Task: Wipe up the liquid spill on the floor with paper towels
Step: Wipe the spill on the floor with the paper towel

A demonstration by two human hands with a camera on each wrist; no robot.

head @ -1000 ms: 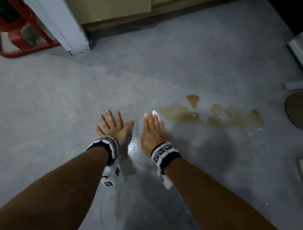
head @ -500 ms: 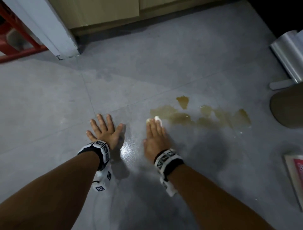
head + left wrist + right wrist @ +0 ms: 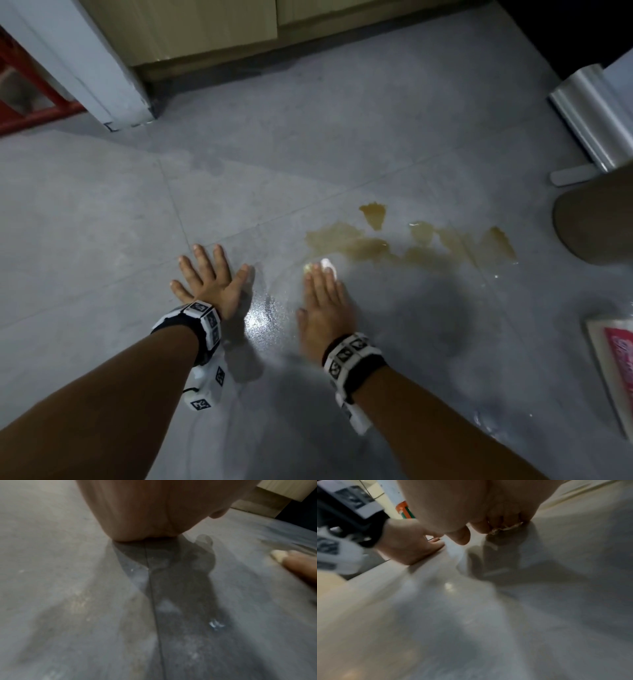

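Grey floor tiles (image 3: 102,219) with a faint sheen and thin grout lines fill the head view, bordered at the top by pale wooden cabinet fronts (image 3: 205,31) and a white post (image 3: 85,61). Farthest left, the left hand (image 3: 209,281) lies flat on the tile, palm down, fingers straight and spread, gripping nothing. Just to its right, with a glossy wet patch between them, the right hand (image 3: 323,301) presses its straight, closed fingers onto a small white wad of paper towel (image 3: 327,264), of which only a crumpled edge peeks out past the fingertips. That wad sits at the near left edge of the spill (image 3: 407,243), a thin, amber-brown, ragged-edged puddle with several lobes stretching rightward. Beyond it stand a shiny metal cylinder (image 3: 589,116) and a round brown object (image 3: 596,226); a pink-and-white packet (image 3: 616,363) lies at the right edge.
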